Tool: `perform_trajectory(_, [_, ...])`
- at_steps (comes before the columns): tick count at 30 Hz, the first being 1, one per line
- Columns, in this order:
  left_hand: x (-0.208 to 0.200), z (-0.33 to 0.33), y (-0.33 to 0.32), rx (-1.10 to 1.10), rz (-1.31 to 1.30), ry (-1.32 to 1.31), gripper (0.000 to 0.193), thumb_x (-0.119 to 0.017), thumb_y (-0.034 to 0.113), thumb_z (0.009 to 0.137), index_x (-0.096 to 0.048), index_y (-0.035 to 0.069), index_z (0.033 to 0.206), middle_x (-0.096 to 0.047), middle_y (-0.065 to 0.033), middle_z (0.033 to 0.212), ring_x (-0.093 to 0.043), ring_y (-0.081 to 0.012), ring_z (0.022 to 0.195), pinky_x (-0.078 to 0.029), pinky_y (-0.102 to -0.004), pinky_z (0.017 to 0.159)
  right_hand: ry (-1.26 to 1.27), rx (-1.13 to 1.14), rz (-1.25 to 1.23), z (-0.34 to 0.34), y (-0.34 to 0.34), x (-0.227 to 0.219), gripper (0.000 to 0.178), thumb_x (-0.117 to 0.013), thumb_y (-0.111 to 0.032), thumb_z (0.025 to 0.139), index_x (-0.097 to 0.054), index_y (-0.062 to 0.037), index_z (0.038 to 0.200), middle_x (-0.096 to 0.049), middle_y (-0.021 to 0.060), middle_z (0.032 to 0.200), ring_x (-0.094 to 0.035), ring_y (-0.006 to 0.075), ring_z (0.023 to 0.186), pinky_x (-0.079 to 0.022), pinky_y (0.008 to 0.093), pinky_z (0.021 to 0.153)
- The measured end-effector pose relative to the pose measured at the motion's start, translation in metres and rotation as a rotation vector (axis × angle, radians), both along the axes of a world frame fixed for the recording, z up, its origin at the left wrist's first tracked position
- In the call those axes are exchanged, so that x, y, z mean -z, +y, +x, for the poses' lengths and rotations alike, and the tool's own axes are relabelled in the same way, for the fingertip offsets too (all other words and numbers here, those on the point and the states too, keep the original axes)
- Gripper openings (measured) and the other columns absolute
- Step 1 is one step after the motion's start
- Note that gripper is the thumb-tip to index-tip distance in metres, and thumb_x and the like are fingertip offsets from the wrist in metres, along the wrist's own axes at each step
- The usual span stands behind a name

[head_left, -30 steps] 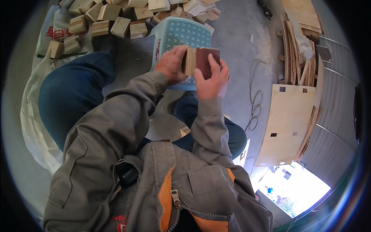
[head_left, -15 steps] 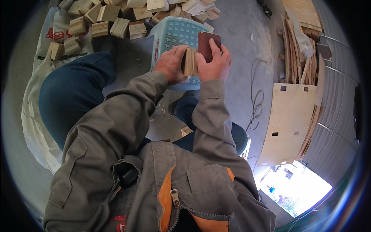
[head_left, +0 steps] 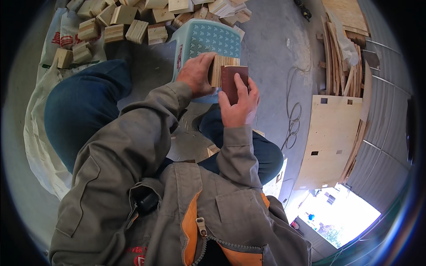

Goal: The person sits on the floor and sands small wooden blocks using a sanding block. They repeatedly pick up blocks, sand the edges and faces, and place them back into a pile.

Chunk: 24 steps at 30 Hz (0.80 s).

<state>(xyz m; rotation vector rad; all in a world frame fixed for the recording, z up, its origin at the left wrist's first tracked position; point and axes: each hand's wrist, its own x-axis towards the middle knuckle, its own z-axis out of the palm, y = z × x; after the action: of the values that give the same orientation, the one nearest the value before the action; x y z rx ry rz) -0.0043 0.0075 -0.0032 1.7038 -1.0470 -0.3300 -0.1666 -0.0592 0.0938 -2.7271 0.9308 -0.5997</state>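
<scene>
My left hand (head_left: 198, 74) is closed around the left side of a layered plywood block (head_left: 217, 70), holding it over a pale blue plastic stool (head_left: 208, 37). In my right hand (head_left: 242, 104) is a flat, reddish-brown sanding block (head_left: 234, 80), with fingers laid on its face and the thumb at its left edge. The sanding block lies against the right side of the plywood block and hides part of it. Its underside is out of sight.
Many loose plywood blocks (head_left: 124, 15) are heaped beyond the stool and to its left, some on a white woven sack (head_left: 33, 128). Along the right stand wooden boards (head_left: 330, 137). A thin cable (head_left: 293, 124) lies coiled on the floor. My knees flank the stool's near side.
My right hand has drawn the sanding block toward me, along the plywood block's right side. My left hand and the plywood block stay nearly in place.
</scene>
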Motion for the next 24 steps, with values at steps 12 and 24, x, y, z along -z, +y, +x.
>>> perform_trajectory(12, [-0.002, 0.001, -0.006, -0.041, 0.047, 0.071, 0.099, -0.095, 0.021, 0.062, -0.046, 0.012, 0.149, -0.059, -0.0164, 0.142, -0.058, -0.0403, 0.132, -0.048, -0.0492, 0.111, -0.015, 0.081, 0.047, 0.068, -0.053, 0.003, 0.063, -0.084, -0.024, 0.078, -0.072, -0.0213, 0.14, -0.056, 0.0184, 0.145, -0.055, 0.0427, 0.133, -0.05, 0.0516, 0.112])
perform_trajectory(24, [0.0, 0.0, -0.005, 0.013, 0.034, 0.001, 0.097, -0.095, 0.025, 0.063, -0.048, 0.012, 0.146, -0.06, -0.016, 0.14, -0.06, -0.0385, 0.13, -0.048, -0.0488, 0.107, 0.007, 0.041, 0.002, 0.042, -0.039, 0.008, 0.069, -0.088, -0.025, 0.079, -0.069, -0.0204, 0.145, -0.052, 0.0209, 0.148, -0.053, 0.0452, 0.133, -0.048, 0.0538, 0.113])
